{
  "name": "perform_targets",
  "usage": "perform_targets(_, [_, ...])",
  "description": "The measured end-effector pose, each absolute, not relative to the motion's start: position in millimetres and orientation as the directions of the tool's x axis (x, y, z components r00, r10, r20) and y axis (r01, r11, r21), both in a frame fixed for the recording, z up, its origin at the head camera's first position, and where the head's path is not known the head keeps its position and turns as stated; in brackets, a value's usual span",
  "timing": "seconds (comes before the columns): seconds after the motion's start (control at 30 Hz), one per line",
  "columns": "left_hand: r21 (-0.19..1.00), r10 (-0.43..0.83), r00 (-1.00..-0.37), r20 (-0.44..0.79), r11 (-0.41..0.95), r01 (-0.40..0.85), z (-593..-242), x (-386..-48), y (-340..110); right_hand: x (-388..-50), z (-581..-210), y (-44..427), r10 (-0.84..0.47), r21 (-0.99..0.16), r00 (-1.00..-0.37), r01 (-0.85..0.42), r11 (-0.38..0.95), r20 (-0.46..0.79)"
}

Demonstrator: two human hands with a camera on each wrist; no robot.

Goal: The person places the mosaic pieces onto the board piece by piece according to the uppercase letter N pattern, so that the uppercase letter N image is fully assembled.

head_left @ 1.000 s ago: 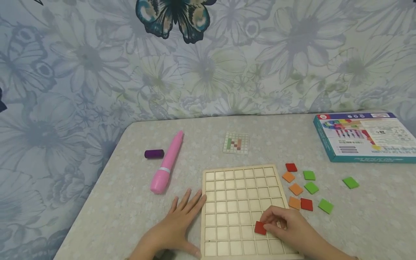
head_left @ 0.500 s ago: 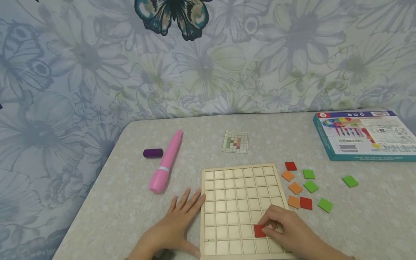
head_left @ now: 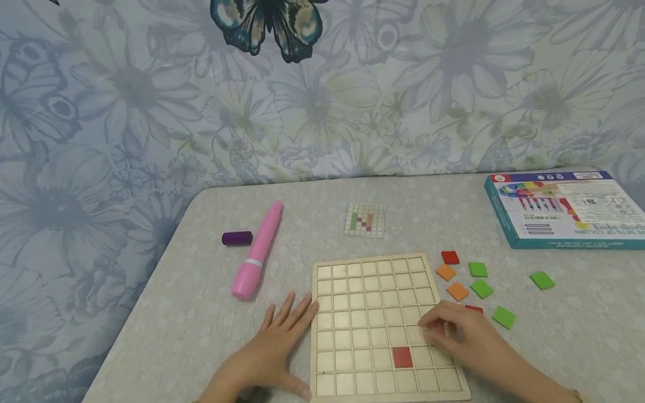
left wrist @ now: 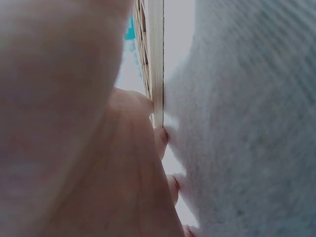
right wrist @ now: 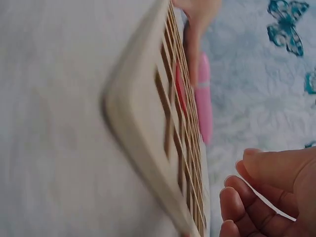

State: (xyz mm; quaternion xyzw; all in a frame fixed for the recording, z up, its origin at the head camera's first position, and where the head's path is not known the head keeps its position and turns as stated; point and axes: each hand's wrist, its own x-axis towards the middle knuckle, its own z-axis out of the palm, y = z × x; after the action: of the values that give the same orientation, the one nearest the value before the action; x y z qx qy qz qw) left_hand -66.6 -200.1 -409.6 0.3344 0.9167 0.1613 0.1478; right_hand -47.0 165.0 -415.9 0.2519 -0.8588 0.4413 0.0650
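A square wooden grid board [head_left: 370, 319] lies on the table, with one red tile [head_left: 402, 357] flat in a cell near its lower right. My left hand [head_left: 267, 350] lies spread beside the board, its fingertips and thumb touching the left edge; the left wrist view shows those fingers against the board's side. Over the board's right edge hovers my right hand [head_left: 466, 336], fingers loosely bent. In the right wrist view nothing sits between thumb and fingers [right wrist: 274, 170]. The right hand partly covers another red tile [head_left: 473, 309].
Loose red [head_left: 450, 257], orange [head_left: 457, 291] and green tiles [head_left: 481, 289] lie right of the board. Behind it is a small pattern card [head_left: 365, 220]. A pink wand-like stick [head_left: 264, 238] and purple cylinder [head_left: 237, 238] lie left. A flat box [head_left: 569, 210] sits back right.
The red tile, pinched by my right hand a second ago, now lies in a board cell, released. My right hand has moved up and right from it. My left hand has stayed put.
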Motion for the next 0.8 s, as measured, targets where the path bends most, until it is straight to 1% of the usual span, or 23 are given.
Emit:
perform_targets(0.07, [0.394,0.662,-0.732,-0.162,0.723,0.567,-410,-66,-200,-49,-411,178,-0.317,-0.708,-0.889,-0.456,0.539,0.331])
perform_targets(0.17, [0.397,0.664,-0.732,-0.155,0.72,0.569,-410,-66,-200,-50,-408,198,-0.214,-0.685,-0.936,-0.352,0.638,0.281])
perform_targets(0.27, [0.4,0.664,-0.731,-0.154,0.719,0.569,-410,-66,-201,-50,-410,215,-0.132,-0.646,-0.963,-0.256,0.719,0.236])
perform_targets(0.33, [0.408,0.666,-0.729,-0.156,0.716,0.567,-410,-66,-201,-50,-413,223,-0.101,-0.622,-0.973,-0.211,0.754,0.208])
perform_targets(0.47, [0.417,0.67,-0.725,-0.156,0.71,0.567,-411,-66,-201,-51,-420,231,-0.091,-0.59,-0.985,-0.16,0.791,0.145])
perform_targets(0.63, [0.423,0.669,-0.726,-0.159,0.711,0.562,-410,-66,-200,-51,-424,232,-0.136,-0.563,-0.982,-0.185,0.805,0.128])
perform_targets(0.8, [0.418,0.666,-0.727,-0.166,0.715,0.56,-409,-66,-200,-51,-425,231,-0.134,-0.549,-0.984,-0.179,0.816,0.121])
